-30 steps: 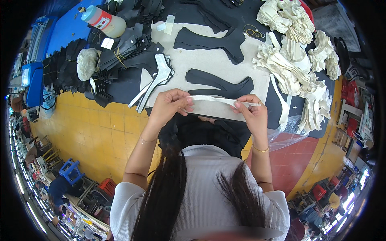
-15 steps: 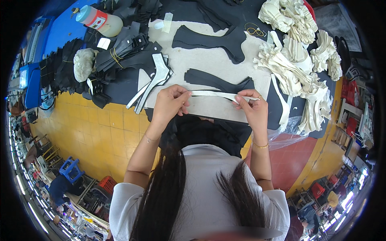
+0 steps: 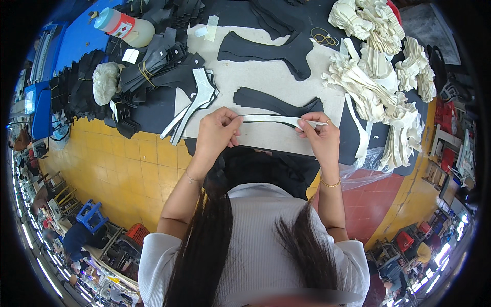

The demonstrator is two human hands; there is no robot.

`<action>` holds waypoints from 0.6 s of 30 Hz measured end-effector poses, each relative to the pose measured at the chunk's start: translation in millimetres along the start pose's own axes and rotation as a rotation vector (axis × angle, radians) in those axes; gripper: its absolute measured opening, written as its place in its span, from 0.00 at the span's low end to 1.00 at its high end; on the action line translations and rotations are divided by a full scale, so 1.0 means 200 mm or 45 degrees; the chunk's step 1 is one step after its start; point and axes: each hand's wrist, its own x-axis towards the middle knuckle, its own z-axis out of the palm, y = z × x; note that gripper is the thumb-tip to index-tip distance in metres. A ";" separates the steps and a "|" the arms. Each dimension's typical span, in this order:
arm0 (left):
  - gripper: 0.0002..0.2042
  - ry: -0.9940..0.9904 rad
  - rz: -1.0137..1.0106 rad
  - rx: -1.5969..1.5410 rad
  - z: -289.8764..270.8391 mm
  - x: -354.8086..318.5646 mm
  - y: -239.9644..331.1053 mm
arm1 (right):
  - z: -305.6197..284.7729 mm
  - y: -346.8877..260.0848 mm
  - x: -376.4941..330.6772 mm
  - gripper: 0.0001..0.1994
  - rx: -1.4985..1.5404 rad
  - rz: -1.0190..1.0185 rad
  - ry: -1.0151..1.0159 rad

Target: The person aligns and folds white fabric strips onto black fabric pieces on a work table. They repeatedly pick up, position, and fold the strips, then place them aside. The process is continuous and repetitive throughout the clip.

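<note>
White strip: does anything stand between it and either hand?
Nothing visible does: the left hand pinches the white strip at its left end, the right hand near its right end.

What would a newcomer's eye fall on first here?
Probably the narrow white strip held between left hand and right hand, near the front edge of the table. Next, heaped cream pieces along its right side, against black pieces in the middle. A red-banded bottle stands out at upper left.
</note>
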 end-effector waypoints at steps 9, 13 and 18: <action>0.09 0.071 0.065 -0.002 -0.01 -0.03 0.03 | 0.01 -0.02 0.00 0.06 -0.018 -0.009 -0.008; 0.08 0.184 0.163 0.184 -0.07 -0.09 -0.01 | 0.00 -0.02 0.00 0.06 -0.024 0.008 -0.015; 0.12 0.293 0.933 0.843 -0.04 -0.16 -0.10 | 0.01 -0.02 0.00 0.06 -0.035 0.007 -0.019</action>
